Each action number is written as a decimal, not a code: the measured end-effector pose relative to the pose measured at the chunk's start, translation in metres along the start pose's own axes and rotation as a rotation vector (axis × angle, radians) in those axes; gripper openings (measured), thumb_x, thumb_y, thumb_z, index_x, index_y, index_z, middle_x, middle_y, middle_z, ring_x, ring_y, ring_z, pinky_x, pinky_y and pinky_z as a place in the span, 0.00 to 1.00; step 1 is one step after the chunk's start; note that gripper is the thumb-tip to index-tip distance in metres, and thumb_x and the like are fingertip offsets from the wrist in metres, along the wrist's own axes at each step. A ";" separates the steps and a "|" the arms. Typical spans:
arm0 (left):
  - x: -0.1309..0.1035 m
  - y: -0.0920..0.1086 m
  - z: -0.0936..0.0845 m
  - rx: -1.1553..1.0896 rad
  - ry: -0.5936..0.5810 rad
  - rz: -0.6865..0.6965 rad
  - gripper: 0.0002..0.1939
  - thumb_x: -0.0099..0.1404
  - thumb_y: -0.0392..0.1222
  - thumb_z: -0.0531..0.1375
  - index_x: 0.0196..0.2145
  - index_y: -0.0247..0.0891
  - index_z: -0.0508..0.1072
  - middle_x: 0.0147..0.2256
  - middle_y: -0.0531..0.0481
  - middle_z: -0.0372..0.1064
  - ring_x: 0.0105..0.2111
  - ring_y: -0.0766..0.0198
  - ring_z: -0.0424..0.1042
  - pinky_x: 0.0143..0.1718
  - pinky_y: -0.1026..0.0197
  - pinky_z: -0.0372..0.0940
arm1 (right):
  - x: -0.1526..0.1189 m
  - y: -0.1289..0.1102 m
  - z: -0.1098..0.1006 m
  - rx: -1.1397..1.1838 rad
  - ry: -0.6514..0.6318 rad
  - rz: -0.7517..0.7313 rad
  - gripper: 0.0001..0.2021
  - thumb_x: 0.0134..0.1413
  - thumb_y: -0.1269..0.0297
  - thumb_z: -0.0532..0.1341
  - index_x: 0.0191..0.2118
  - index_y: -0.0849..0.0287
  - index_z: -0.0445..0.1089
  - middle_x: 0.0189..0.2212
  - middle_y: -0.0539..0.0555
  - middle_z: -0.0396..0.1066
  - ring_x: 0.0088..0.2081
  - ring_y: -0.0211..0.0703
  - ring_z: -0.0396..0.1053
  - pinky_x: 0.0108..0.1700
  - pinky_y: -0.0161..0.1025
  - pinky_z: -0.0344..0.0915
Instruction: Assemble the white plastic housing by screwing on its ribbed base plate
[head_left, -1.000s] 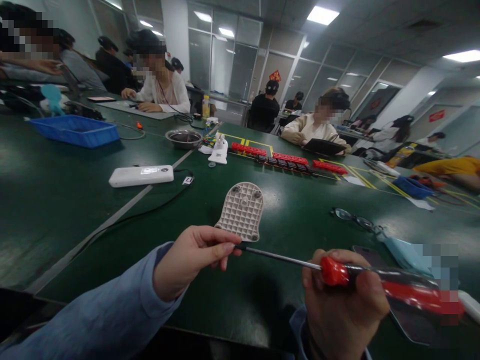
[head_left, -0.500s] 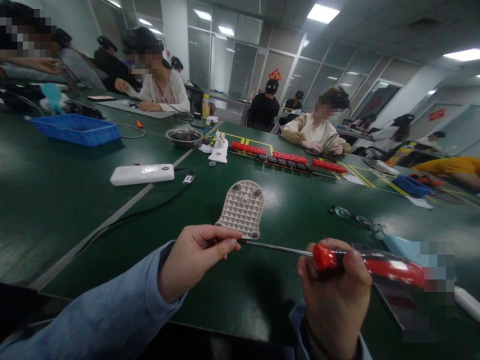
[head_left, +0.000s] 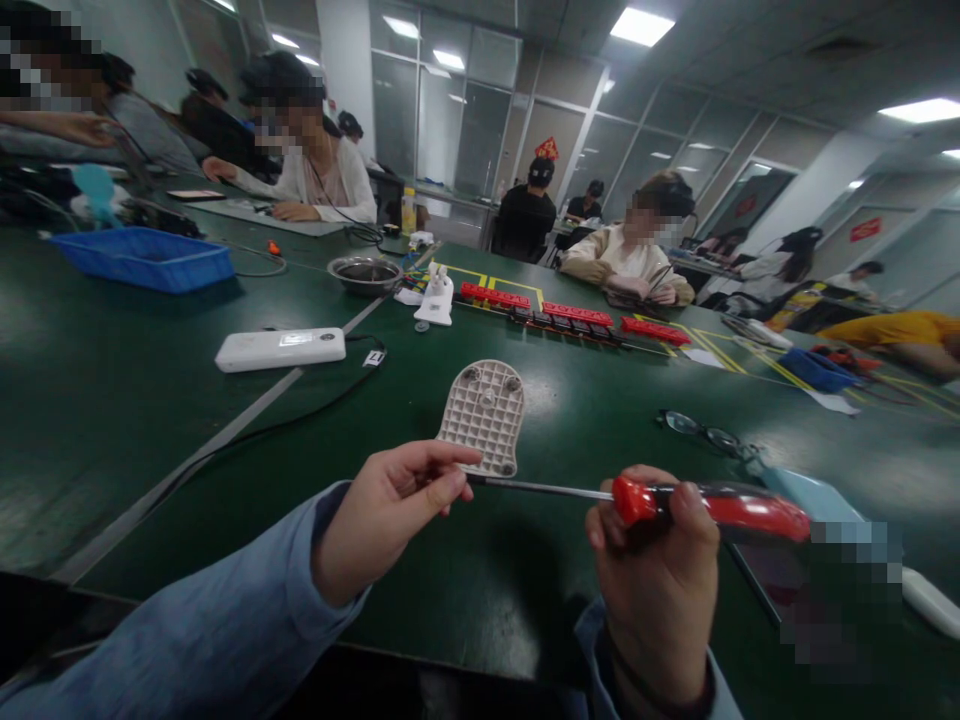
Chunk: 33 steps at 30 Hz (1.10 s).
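Observation:
Across the front of me a screwdriver (head_left: 551, 489) with a red and black handle lies nearly level, its shaft pointing left. My right hand (head_left: 660, 580) is wrapped round the handle. At the other end, my left hand (head_left: 394, 520) pinches the tip between thumb and forefinger; whether a small screw is also there is hidden. Just beyond the left fingertips, an off-white plastic base plate (head_left: 484, 420) rests with its ribbed grid side up, round at the far end. Small round fittings show near its corners. The left fingers overlap its near edge in view; contact cannot be told.
Glasses (head_left: 701, 432), a light-blue case (head_left: 814, 495) and a dark flat device (head_left: 757, 580) lie at right. A white power bank (head_left: 281, 350) with a black cable is at left. Farther back are a blue tray (head_left: 146, 262), a metal bowl (head_left: 365, 275), red strips (head_left: 577, 314) and co-workers.
My right hand and the screwdriver handle have shifted slightly left and up, with the handle tilting a little less downward. My left hand keeps its pinch at the tip.

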<state>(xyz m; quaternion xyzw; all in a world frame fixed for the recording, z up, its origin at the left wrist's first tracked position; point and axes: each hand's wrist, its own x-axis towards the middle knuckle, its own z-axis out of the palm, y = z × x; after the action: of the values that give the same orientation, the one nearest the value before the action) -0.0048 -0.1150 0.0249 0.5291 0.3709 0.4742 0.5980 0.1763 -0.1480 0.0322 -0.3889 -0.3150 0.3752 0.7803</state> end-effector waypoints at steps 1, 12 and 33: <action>0.000 -0.001 -0.001 0.003 -0.012 0.002 0.09 0.53 0.39 0.58 0.33 0.36 0.72 0.22 0.52 0.68 0.21 0.73 0.62 0.19 0.71 0.56 | 0.000 0.000 0.000 -0.002 0.003 0.000 0.12 0.42 0.56 0.57 0.24 0.60 0.68 0.12 0.44 0.57 0.13 0.29 0.54 0.12 0.28 0.55; 0.014 -0.004 -0.017 0.124 0.033 -0.137 0.19 0.58 0.49 0.50 0.43 0.36 0.63 0.28 0.51 0.62 0.25 0.68 0.62 0.21 0.67 0.55 | 0.004 -0.003 -0.001 0.081 0.034 -0.029 0.12 0.41 0.56 0.57 0.23 0.61 0.67 0.12 0.44 0.57 0.13 0.28 0.53 0.13 0.27 0.53; 0.109 -0.017 -0.019 -0.177 -0.325 -0.743 0.14 0.55 0.46 0.55 0.36 0.35 0.69 0.33 0.47 0.71 0.36 0.61 0.67 0.40 0.59 0.58 | 0.033 -0.052 -0.002 0.155 0.087 -0.140 0.12 0.37 0.55 0.59 0.22 0.61 0.64 0.14 0.43 0.57 0.15 0.28 0.52 0.14 0.28 0.53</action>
<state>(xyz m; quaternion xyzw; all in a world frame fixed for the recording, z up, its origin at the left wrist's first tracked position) 0.0106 -0.0051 0.0111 0.3738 0.3952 0.1665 0.8224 0.2126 -0.1427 0.0819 -0.3204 -0.2774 0.3259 0.8451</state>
